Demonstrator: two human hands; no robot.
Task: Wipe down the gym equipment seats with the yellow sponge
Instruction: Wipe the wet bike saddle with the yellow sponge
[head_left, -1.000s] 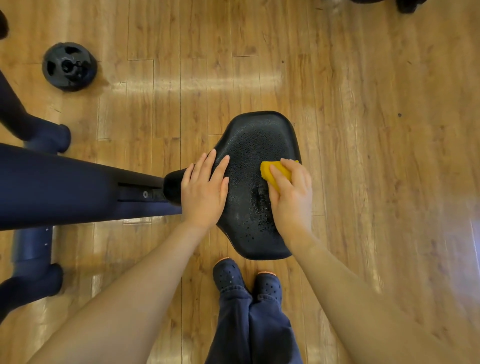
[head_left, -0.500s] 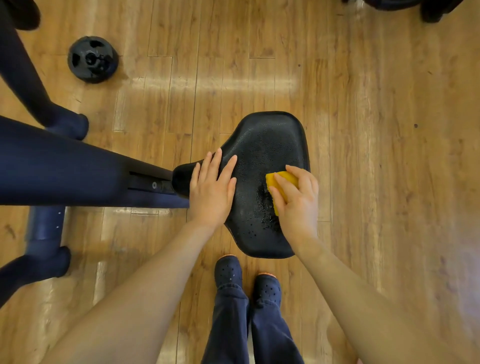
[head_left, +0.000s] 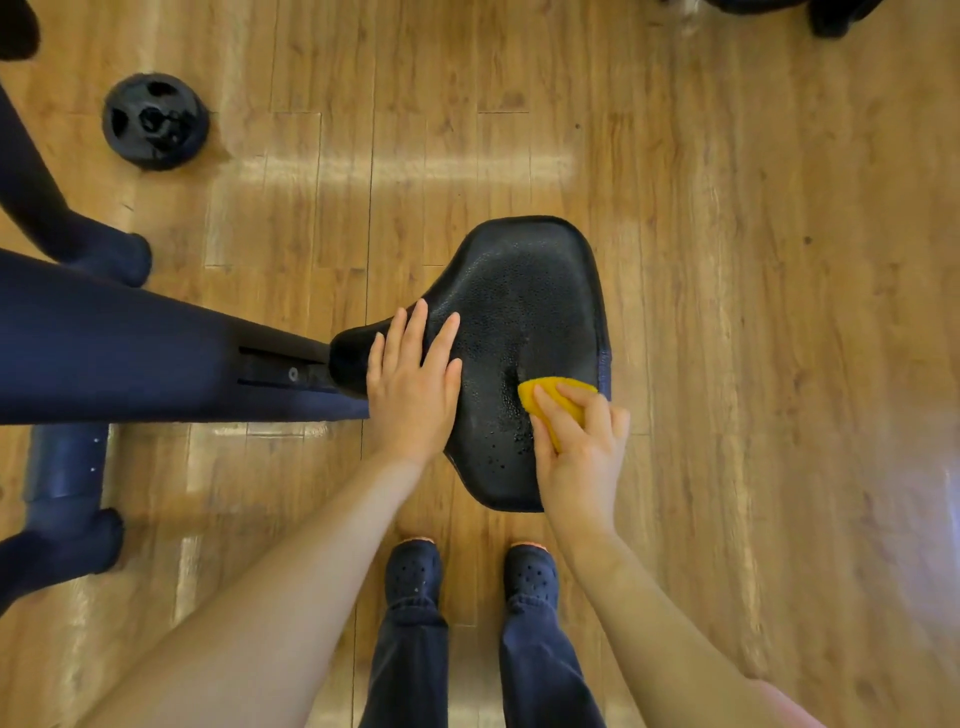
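Nearest to me, below the seat (head_left: 524, 322) in the head view, I see two dark perforated clogs (head_left: 415, 571) side by side on the wooden floor (head_left: 753, 312), with dark trouser legs (head_left: 410, 670) running down to the bottom edge. Both bare forearms reach up from there toward the seat.

My right hand (head_left: 579, 447) sits on the seat's near right part, close to its right edge. Its fingers are curled over the yellow sponge (head_left: 553, 397) and grip it, pressing it flat onto the black textured surface. Just left of the sponge and toward the seat's near edge, the surface shines with small wet droplets.

My left hand (head_left: 413, 384) lies on the seat's narrow left end, fingers straight and slightly spread, palm down on the surface, holding nothing. Its fingertips point away from me across the seat.

From the seat's left end a thick dark frame beam (head_left: 130, 353) runs out to the left edge of the view. Below that beam, left of the seat and nearer to me, a dark base leg (head_left: 62, 499) rests on the floor; another dark foot (head_left: 111, 257) stands above the beam.

Farther off, well to the upper left of the seat, a round black weight plate (head_left: 156, 122) lies flat on the floor. Dark shapes (head_left: 831, 15) at the top right edge, far beyond the seat, are cut off and I cannot tell what they are.
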